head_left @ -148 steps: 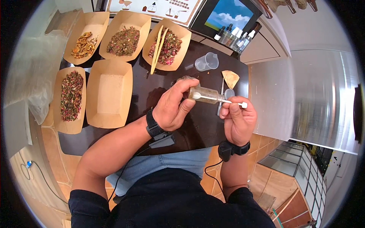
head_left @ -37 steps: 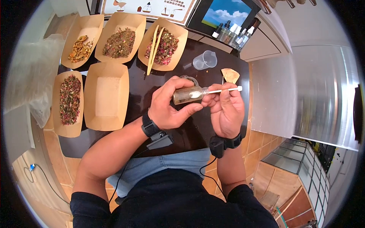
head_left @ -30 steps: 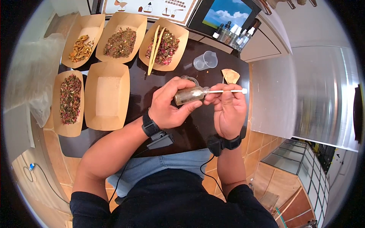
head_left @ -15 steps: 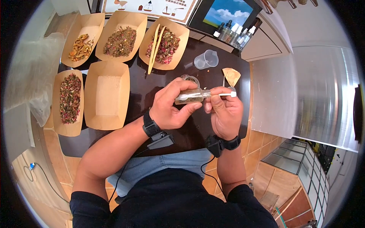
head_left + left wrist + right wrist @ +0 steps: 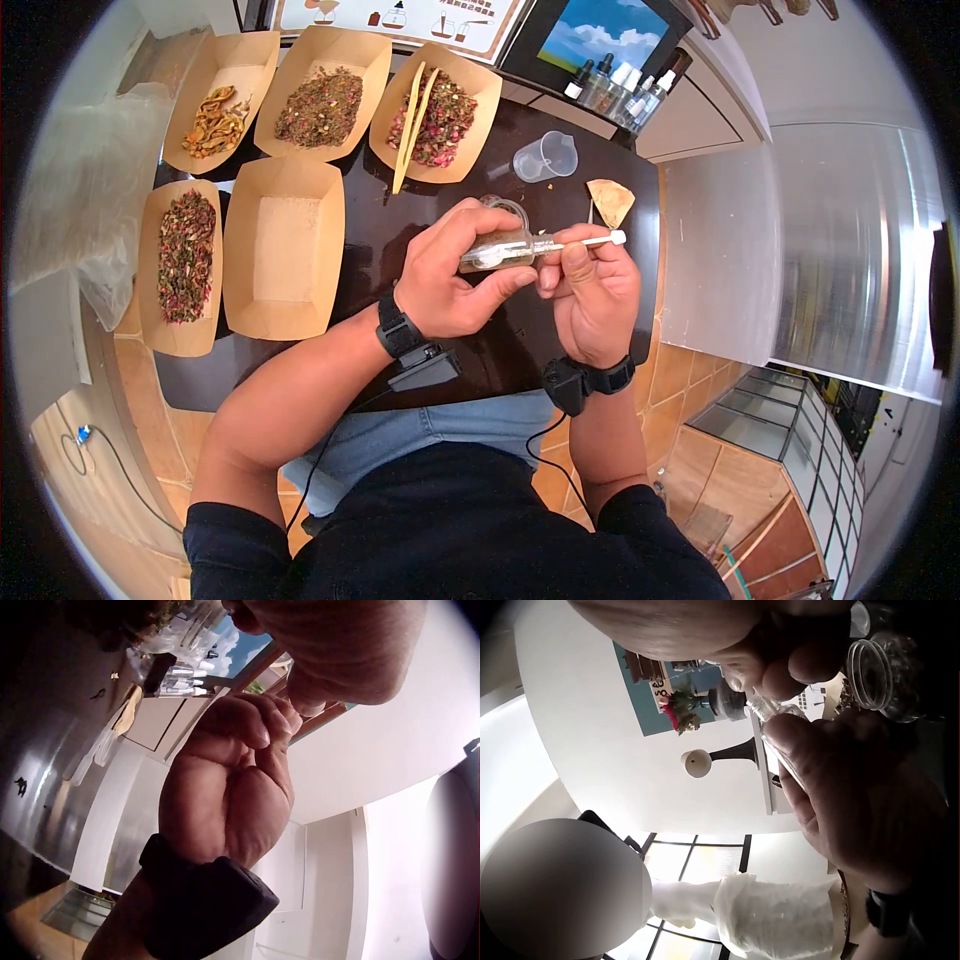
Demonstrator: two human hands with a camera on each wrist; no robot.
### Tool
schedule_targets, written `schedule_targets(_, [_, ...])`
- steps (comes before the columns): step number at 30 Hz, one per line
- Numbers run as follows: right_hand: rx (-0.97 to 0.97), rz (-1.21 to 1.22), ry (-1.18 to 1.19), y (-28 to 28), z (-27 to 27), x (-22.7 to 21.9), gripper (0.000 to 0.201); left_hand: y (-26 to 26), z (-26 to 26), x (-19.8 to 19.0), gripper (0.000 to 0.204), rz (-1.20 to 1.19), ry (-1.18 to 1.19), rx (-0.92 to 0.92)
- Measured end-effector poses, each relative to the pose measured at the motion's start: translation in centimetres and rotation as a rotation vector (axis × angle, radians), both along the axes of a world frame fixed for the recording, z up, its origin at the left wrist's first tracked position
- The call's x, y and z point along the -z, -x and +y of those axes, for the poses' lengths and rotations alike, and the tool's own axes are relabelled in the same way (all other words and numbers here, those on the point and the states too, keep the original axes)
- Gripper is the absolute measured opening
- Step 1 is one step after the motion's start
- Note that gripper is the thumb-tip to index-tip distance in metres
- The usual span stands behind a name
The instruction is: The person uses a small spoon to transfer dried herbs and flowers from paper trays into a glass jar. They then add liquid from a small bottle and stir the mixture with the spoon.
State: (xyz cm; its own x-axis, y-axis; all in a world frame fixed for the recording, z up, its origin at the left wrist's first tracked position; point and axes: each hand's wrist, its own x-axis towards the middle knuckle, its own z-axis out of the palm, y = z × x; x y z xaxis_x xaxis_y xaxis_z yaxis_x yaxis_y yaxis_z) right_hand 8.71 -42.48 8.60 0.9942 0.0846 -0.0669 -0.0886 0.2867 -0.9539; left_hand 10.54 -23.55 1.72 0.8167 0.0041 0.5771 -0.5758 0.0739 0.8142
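My left hand (image 5: 445,270) grips a small clear bottle (image 5: 497,252) lying nearly level, its neck pointing right. Some brownish matter clouds the bottle's inside. A thin white stick with a small blocky end (image 5: 618,237) runs through the neck; its wider spoon-like tip shows inside the bottle. Thumb and fingers of my right hand (image 5: 597,300) pinch the stick just outside the mouth. In the left wrist view the right hand (image 5: 225,780) has curled fingers. The right wrist view shows the bottle neck (image 5: 763,707) between both hands. Behind the left hand stands a round clear jar (image 5: 508,207), partly hidden.
Kraft paper trays hold dried flowers (image 5: 187,255), crumbled petals (image 5: 320,108) and dried orange-brown pieces (image 5: 216,122); one tray (image 5: 285,250) is bare. Wooden tongs (image 5: 412,130) lie across another. A plastic measuring cup (image 5: 545,157), folded filter paper (image 5: 610,202) and several dropper bottles (image 5: 622,95) stand beyond.
Since the first frame both hands have shifted left with the bottle. The stick has moved in and out of the neck; over the last half second its outer end has tipped slightly upward.
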Motion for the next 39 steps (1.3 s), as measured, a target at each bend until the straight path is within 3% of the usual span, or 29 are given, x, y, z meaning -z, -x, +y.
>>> schedule_targets(15, [-0.025, -0.059, -0.106, -0.37, -0.91, -0.06, 0.019, -0.05, -0.08, -0.31, 0.043, -0.044, -0.007, -0.041])
schedule_targets(39, [-0.017, -0.074, -0.033, -0.61, -0.84, -0.04, 0.018, 0.15, 0.18, -0.77, 0.040, -0.012, -0.031, -0.031])
